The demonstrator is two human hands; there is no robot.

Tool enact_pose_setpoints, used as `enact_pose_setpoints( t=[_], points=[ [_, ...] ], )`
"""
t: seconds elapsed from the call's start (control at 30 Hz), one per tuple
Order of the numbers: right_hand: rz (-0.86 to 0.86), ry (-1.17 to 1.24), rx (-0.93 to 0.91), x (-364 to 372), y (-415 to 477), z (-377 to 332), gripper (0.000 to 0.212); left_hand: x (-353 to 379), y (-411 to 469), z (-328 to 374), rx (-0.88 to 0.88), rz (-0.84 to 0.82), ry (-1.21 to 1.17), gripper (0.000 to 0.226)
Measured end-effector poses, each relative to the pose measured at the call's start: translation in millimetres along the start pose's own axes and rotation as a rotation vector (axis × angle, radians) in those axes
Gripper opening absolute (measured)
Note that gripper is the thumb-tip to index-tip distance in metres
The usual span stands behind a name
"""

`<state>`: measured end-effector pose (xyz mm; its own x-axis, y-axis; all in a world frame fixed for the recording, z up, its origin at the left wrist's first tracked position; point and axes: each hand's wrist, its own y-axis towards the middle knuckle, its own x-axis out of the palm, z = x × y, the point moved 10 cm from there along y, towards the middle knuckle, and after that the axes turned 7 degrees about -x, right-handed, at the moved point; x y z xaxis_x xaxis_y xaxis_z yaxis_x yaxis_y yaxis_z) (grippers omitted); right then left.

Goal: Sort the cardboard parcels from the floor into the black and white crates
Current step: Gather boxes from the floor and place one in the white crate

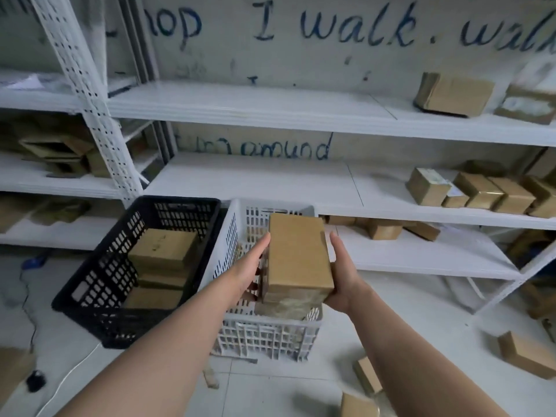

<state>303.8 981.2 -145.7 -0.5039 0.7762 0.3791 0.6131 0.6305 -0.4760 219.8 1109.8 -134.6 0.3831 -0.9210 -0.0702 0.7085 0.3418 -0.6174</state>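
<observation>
A long brown cardboard parcel hangs over the white crate, held between both hands. My left hand grips its left side, fingers under its near edge. My right hand grips its right side and cups the near corner. The black crate stands to the left of the white one and holds several brown parcels. More parcels show through the white crate's wall beneath the held one. Loose parcels lie on the floor at the lower right: a larger one and two smaller ones.
White metal shelving stands right behind the crates, with an upright post at the left. Several parcels sit on its right shelves and its left shelves. A cable and a small black object lie on the tiled floor at left.
</observation>
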Motion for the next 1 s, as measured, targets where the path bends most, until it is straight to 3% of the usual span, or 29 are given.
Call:
enact_pose_setpoints(
  t=[0.13, 0.27, 0.43, 0.63, 0.8, 1.0],
  points=[
    [0.059, 0.026, 0.044, 14.7, 49.1, 10.3, 0.104, -41.8, 41.8, 2.0, -0.06, 0.02, -0.024, 0.132],
    [0.06, 0.029, 0.071, 11.6, 103.1, 20.2, 0.115, -57.2, 86.2, 0.8, -0.089, 0.024, -0.077, 0.104],
    [0.073, -0.019, 0.093, -0.2, 178.5, 26.2, 0.085, -70.5, 156.5, -7.1, -0.156, 0.081, -0.159, 0.124],
    [0.077, -0.036, 0.132, -6.3, 261.7, 26.2, 0.07, -89.2, 230.8, -6.0, -0.242, 0.155, -0.279, 0.088],
    [0.097, 0.018, 0.183, -20.1, 327.2, 46.5, 0.074, -97.7, 311.5, -30.6, -0.31, 0.131, -0.358, 0.127],
    [0.234, 0.116, 0.208, -47.1, 399.5, 78.2, 0.081, -109.2, 387.7, -45.3, -0.334, 0.115, -0.385, 0.12]
  ],
)
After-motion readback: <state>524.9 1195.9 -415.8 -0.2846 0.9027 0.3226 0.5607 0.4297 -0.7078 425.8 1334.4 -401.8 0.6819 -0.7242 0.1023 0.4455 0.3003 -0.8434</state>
